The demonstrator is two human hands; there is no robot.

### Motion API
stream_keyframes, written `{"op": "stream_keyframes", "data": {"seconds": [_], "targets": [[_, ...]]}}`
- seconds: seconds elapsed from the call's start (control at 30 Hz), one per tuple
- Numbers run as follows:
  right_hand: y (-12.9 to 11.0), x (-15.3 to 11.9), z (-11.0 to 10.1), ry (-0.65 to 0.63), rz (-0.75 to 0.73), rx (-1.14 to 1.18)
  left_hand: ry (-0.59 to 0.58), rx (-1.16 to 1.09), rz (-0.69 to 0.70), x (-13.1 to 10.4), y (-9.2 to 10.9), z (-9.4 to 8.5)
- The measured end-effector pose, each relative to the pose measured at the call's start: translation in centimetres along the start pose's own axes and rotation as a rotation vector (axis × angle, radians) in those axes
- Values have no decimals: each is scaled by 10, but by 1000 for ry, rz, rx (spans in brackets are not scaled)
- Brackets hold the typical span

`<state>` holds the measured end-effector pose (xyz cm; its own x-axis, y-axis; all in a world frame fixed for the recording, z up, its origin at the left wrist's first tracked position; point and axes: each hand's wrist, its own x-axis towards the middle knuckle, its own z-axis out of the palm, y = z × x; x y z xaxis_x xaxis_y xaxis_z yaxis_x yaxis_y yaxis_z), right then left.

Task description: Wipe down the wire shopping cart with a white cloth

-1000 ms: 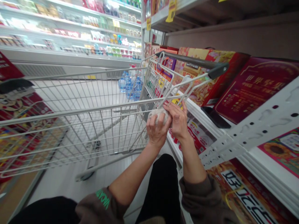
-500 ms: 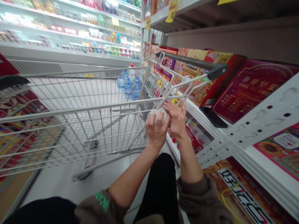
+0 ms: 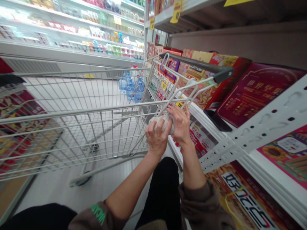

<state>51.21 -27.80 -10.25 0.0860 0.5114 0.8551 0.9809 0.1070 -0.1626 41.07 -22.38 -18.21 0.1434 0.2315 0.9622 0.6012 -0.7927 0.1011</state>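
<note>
My left hand (image 3: 156, 138) is closed around a crumpled, pale grey cloth (image 3: 171, 127), which shows between and beside its fingers. Beside it, my right hand (image 3: 181, 125) has its fingers apart and slightly bent, its palm side turned toward the cloth. Whether that palm touches the cloth is hard to tell. Both hands are at the handle end of a wire shopping cart (image 3: 103, 112), just below its side rail. The dark cart handle (image 3: 199, 63) lies above and beyond my right hand.
Store shelving (image 3: 259, 127) stands close on the right, with gift boxes (image 3: 259, 89) on it. Large water bottles (image 3: 138, 91) stand on the floor beyond the cart. A refrigerated display (image 3: 72, 35) runs across the back. Stacked red packages (image 3: 20, 108) are at the left.
My left hand has shifted slightly left and down with the cloth, showing more of it between the hands. My right hand's fingers have spread a little. The view has shifted slightly.
</note>
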Motion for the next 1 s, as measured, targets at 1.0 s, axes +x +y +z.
{"op": "stream_keyframes", "data": {"seconds": [1.0], "targets": [[-44, -14, 39, 6, 68, -278, 39, 31, -109, -50, -83, -37]]}}
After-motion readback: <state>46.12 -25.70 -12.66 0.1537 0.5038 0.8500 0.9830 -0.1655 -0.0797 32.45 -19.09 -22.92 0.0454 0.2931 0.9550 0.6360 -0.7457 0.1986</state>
